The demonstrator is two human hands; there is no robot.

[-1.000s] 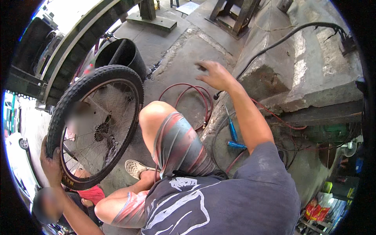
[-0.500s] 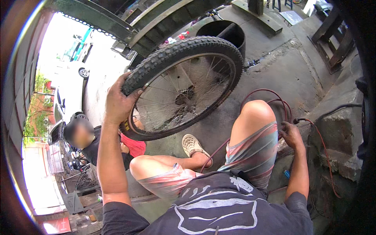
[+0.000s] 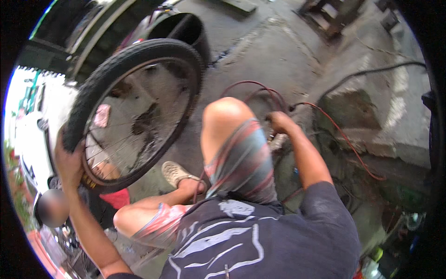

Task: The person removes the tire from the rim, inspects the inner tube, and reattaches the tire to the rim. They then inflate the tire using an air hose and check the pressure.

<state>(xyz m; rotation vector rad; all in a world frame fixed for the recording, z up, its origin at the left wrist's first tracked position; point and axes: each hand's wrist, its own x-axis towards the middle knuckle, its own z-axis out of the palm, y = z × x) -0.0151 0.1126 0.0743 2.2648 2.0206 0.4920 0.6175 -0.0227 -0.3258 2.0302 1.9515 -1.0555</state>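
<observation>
The left hand [image 3: 69,156] holds a wheel [image 3: 143,122] in the left half of the frame.
Its fingers grip the tyre at the lower left edge, and the wheel stands tilted, before a black bin [image 3: 197,42] at the upper left. The right hand [image 3: 281,122], right of the centre, is curled beside the red hose [image 3: 253,83]; because of blur, I cannot tell if it holds something.

The one view, from a wide fisheye camera worn on the head, looks steeply down over the person's own shirt [image 3: 283,237], which fills the near foreground, and faces out past the knees [image 3: 227,114] to the wheel [image 3: 145,122] and floor [image 3: 246,60], farther off.
</observation>
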